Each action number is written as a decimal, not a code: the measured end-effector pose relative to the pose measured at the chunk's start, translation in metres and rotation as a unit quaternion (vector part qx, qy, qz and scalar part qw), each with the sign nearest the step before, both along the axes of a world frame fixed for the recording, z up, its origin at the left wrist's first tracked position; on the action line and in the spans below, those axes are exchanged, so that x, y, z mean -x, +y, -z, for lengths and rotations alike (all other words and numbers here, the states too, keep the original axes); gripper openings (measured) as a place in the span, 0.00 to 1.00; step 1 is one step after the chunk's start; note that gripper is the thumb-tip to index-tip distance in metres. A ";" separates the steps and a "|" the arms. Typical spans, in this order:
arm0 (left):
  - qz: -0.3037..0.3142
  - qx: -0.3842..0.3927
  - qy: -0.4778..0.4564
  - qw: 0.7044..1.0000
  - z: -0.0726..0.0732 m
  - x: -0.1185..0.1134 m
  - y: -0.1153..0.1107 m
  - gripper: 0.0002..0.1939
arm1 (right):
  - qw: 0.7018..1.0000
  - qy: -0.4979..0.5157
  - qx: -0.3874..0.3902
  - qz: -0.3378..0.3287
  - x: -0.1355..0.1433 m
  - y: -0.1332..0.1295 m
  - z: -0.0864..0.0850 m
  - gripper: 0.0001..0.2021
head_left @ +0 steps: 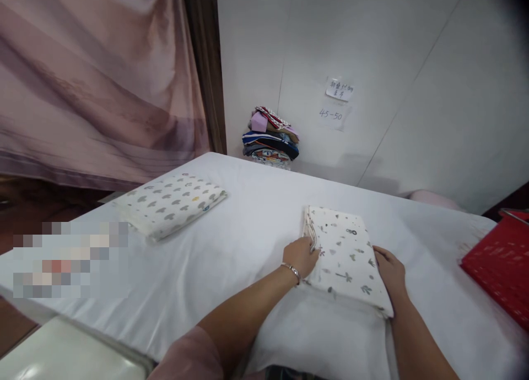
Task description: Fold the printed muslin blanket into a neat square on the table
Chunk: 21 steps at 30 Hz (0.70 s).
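A folded white cloth (341, 253) with small grey leaf and plant prints lies on the white-covered table in front of me. My left hand (301, 257), with a silver bracelet at the wrist, grips the cloth's left edge, its fingers curled at the folded layers. Along the opposite edge, my right hand (390, 270) has bent fingers against the cloth's side; its thumb is hidden. Farther left on the table rests another folded white cloth (173, 204), patterned with grey shapes and a few coloured ones.
Against the wall stands a pile of folded fabrics (270, 137). A red object (498, 264) sits at the table's right side. Pink curtains (95, 82) hang on the left, and paper notes (339, 90) are stuck to the wall. A pixelated patch covers the table's left end.
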<state>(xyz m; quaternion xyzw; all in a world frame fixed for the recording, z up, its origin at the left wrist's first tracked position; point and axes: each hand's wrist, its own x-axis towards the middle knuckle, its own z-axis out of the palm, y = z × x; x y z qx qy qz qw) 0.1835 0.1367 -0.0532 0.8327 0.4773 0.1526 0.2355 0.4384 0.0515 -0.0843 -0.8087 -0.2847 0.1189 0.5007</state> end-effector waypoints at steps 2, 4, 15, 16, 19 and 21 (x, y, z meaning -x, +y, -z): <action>0.003 -0.014 0.010 1.000 0.000 -0.001 -0.001 0.12 | 1.000 -0.002 -0.001 0.002 0.003 -0.001 -0.003 0.21; 0.012 -0.026 0.018 0.999 -0.001 -0.001 -0.003 0.12 | 1.000 0.001 0.004 0.007 0.005 -0.001 -0.005 0.21; 0.045 -0.041 0.015 0.998 -0.006 -0.002 -0.009 0.13 | 1.000 -0.009 0.027 0.010 -0.005 0.001 0.003 0.19; 0.041 -0.037 0.015 0.998 -0.006 -0.002 -0.008 0.13 | 1.000 -0.008 0.027 0.009 -0.005 0.001 0.003 0.19; 0.021 -0.008 0.011 1.000 -0.005 0.000 -0.004 0.14 | 1.000 0.000 0.029 0.011 -0.004 0.000 0.002 0.19; 0.002 0.019 0.004 1.000 -0.003 0.002 0.001 0.15 | 1.000 0.004 0.028 0.012 -0.003 0.000 0.002 0.19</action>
